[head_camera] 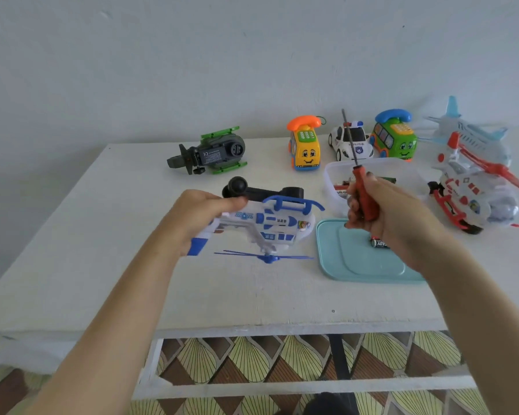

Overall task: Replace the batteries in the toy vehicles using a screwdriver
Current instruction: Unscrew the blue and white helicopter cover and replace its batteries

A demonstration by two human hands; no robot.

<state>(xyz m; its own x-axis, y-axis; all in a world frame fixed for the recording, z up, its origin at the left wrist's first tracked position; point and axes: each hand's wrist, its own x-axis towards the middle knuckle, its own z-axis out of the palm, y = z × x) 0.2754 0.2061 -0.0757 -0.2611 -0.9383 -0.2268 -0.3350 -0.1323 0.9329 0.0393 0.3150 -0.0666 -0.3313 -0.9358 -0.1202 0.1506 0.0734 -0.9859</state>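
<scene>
Holding the blue-and-white toy helicopter [270, 226] belly-up above the white table [102, 250], near the middle: skids on top, thin blue rotor hanging underneath, tail toward the wrist. White body, blue stripes and little windows, pretty standard plastic toy.

Count-wise I get seven vehicles. That's this one plus a green helicopter [213, 154] tipped over so its dark underside faces the camera, a yellow phone car [304, 148], a police car [361, 142], a green phone bus [396, 139], a pale blue plane [474, 136] and a red-and-white helicopter [468, 187]. One screwdriver [363, 193], red handle. One loose battery [379, 243] lying on a teal lid [357, 265], with a clear tub [331, 181] just behind it; can't make out how many things are inside. There's also some black thing [246, 190] lying behind the held toy.

The left hand [201, 217] reaches in from the lower left, fingers wrapped round the tail end of the helicopter. The right hand [393, 217] is raised over the lid, fingers curled tight on the screwdriver handle, shaft pointing up and away.
</scene>
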